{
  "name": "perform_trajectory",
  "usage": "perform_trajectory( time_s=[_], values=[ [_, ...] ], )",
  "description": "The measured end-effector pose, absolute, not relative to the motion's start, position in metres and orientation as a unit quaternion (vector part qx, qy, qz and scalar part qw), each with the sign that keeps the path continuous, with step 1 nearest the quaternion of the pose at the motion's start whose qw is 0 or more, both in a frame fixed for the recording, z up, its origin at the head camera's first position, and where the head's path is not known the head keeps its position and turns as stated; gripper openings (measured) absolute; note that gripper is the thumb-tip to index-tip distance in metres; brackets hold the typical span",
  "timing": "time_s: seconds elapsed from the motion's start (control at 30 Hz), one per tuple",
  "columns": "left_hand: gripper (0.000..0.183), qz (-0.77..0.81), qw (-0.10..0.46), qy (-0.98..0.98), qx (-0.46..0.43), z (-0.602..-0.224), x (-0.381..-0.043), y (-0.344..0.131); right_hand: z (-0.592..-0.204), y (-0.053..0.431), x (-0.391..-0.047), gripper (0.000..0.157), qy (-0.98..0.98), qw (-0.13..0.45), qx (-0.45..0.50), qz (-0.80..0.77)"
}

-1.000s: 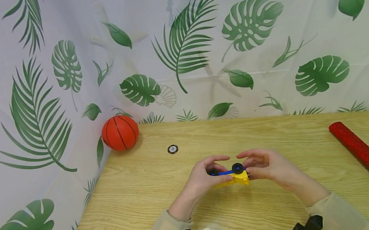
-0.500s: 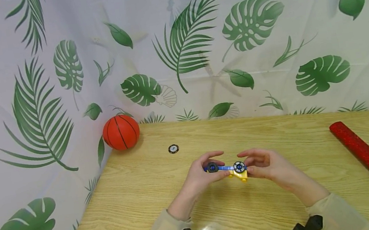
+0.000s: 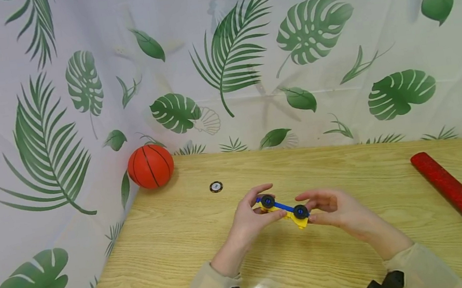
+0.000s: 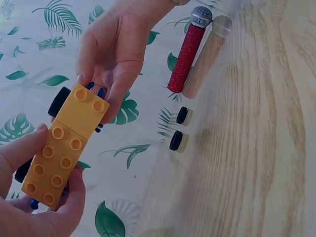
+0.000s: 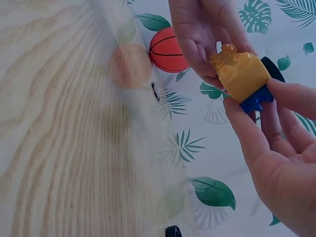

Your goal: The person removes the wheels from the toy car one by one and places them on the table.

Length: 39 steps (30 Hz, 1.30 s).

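Observation:
A toy car [image 3: 285,208] with a blue base, black wheels and a yellow studded top is held in the air between both hands. My left hand [image 3: 247,217] grips its left end between thumb and fingers. At the other end, my right hand [image 3: 338,208] pinches the car by the base. In the left wrist view, the yellow studs [image 4: 58,153] face that camera. The blue base [image 5: 257,98] shows under the yellow part in the right wrist view. Fingers hide parts of both ends.
A red basketball [image 3: 151,166] sits at the table's back left, with a black-and-white round chip [image 3: 216,187] nearby. A red microphone [image 3: 453,187] lies at right. Two black round pieces [image 4: 181,116] rest on the table in the left wrist view. A leaf-patterned cloth [image 3: 247,64] hangs behind.
The car has tipped: its left end has risen with my left hand, so it now slopes down to the right. Its wheel side turned toward the head camera, then partly away. Both hands keep their hold.

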<state>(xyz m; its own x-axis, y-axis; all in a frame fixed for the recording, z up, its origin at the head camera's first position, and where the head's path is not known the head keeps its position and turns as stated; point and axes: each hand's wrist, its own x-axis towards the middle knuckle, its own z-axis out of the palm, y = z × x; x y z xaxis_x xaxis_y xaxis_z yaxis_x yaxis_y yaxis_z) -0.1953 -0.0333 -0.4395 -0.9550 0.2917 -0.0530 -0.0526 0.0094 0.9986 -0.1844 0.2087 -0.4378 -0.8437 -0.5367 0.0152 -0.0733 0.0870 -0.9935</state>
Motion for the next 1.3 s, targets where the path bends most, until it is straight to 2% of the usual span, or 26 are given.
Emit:
perform_trajectory(
  time_s=[0.27,0.5,0.7,1.3],
  values=[
    [0.062,0.714,0.121,0.685,0.079,-0.439,-0.195,-0.032,-0.437,0.210,-0.184,0.042,0.718,0.208,-0.215,-0.629],
    [0.062,0.724,0.125,0.675,0.067,-0.441,-0.195,-0.031,-0.435,0.207,-0.184,0.043,0.712,0.222,-0.161,-0.647],
    [0.060,0.759,0.148,0.632,0.048,-0.441,-0.196,-0.027,-0.430,0.206,-0.181,0.043,0.702,0.223,-0.152,-0.659],
    [0.061,0.780,0.162,0.601,0.055,-0.439,-0.197,-0.023,-0.431,0.198,-0.182,0.053,0.764,0.166,-0.130,-0.610]
  ],
)
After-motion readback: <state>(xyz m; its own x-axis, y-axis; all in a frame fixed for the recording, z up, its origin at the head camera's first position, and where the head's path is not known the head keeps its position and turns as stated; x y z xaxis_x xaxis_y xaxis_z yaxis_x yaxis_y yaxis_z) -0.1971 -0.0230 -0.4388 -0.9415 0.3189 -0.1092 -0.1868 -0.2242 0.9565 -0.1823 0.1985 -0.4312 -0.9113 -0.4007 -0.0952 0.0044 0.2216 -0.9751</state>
